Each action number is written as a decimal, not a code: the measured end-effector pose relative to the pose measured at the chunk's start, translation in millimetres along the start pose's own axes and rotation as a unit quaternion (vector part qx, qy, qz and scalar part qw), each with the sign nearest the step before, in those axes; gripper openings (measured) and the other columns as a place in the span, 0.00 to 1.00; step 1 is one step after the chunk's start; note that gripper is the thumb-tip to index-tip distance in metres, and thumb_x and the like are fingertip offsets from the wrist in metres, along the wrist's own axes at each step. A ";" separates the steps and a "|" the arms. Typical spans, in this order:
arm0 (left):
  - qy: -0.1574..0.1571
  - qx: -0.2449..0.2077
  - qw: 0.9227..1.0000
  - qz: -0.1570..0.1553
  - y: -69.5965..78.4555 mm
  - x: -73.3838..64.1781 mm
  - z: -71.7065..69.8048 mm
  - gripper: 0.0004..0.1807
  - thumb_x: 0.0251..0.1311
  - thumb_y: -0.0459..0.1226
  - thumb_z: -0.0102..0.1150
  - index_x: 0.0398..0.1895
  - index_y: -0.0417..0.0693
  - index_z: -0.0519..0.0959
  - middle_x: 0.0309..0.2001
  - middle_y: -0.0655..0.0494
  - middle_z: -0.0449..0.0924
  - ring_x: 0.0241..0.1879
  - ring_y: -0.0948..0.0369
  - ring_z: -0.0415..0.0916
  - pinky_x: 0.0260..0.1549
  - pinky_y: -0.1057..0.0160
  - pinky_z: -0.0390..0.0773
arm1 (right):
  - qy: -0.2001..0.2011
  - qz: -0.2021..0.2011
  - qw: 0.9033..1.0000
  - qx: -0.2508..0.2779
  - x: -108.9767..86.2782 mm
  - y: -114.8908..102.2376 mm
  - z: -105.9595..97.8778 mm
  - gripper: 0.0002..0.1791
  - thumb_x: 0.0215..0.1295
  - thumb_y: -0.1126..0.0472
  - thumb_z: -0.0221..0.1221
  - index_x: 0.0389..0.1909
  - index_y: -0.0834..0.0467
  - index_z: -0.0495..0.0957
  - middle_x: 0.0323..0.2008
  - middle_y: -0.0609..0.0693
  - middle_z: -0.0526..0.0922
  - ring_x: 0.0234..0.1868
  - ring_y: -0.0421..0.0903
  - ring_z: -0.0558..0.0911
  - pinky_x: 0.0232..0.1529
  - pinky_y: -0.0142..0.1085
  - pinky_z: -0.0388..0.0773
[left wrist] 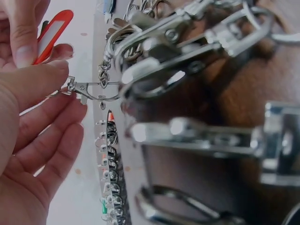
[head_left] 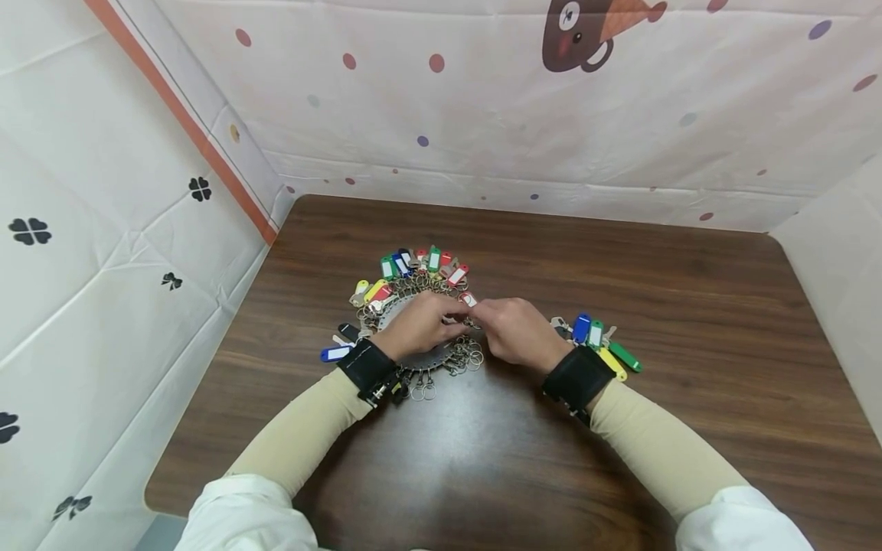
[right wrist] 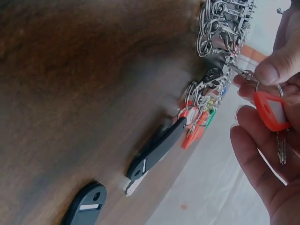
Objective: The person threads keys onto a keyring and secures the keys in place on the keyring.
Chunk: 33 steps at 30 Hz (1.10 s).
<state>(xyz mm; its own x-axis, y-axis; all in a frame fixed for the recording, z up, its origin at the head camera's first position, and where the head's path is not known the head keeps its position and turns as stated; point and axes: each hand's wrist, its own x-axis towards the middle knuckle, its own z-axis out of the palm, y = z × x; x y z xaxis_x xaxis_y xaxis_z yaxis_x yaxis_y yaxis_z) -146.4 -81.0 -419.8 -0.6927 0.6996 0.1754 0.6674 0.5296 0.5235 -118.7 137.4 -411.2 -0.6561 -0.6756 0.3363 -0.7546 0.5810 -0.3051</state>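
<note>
Over the right edge of a grey round disc (head_left: 393, 315) ringed with snap hooks, my left hand (head_left: 423, 323) pinches a metal snap hook (left wrist: 80, 87) between thumb and fingers. Just to its right, my right hand (head_left: 513, 325) grips a red key tag (right wrist: 272, 111) with a white label. A split ring (right wrist: 269, 87) and a key (right wrist: 281, 147) show with this tag in the right wrist view. The two hands meet closely, and the snap hook spans from the left fingertips to the disc's rim.
Coloured key tags (head_left: 402, 265) hang along the disc's far and left sides. Bare hooks with rings (head_left: 475, 357) line its near right side. A small pile of tagged keys (head_left: 596, 334) lies beyond my right wrist on the brown table (head_left: 723, 329). Patterned cloth walls (head_left: 482, 99) stand behind and left.
</note>
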 end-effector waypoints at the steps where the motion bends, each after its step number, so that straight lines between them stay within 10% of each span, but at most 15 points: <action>1: -0.001 0.007 1.000 -0.001 0.7 0.2 -0.3 0.12 0.66 0.39 0.70 0.50 0.48 0.88 0.46 0.55 0.92 0.44 0.61 0.89 0.48 0.62 0.87 | -0.002 -0.004 1.000 -0.001 -0.1 -0.1 0.2 0.10 0.63 0.72 0.62 0.42 0.59 0.85 0.33 0.49 0.88 0.28 0.42 0.83 0.37 0.39 0.87; 13: 0.000 0.047 0.998 -0.029 7.7 1.6 1.3 0.12 0.67 0.39 0.67 0.50 0.47 0.88 0.45 0.54 0.92 0.42 0.60 0.88 0.44 0.60 0.87 | -0.008 -0.035 0.998 -0.050 -4.8 0.8 1.1 0.08 0.63 0.72 0.63 0.40 0.59 0.84 0.26 0.47 0.83 0.25 0.42 0.76 0.32 0.33 0.81; 33: 0.017 0.160 0.987 0.012 15.1 0.7 8.8 0.04 0.66 0.37 0.65 0.32 0.50 0.82 0.30 0.59 0.85 0.28 0.63 0.78 0.30 0.63 0.79 | 0.006 -0.085 0.989 -0.124 -9.6 2.2 3.8 0.11 0.59 0.67 0.72 0.43 0.58 0.85 0.33 0.50 0.89 0.31 0.45 0.82 0.41 0.37 0.86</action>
<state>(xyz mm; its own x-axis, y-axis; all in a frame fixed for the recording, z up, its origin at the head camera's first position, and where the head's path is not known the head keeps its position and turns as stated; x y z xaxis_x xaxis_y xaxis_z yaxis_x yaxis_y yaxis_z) -134.4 -68.2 -419.1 -0.6813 0.6998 0.2146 0.7316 0.6417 0.2300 -114.0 143.4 -418.5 -0.5189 -0.7679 0.3755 -0.8320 0.5545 -0.0159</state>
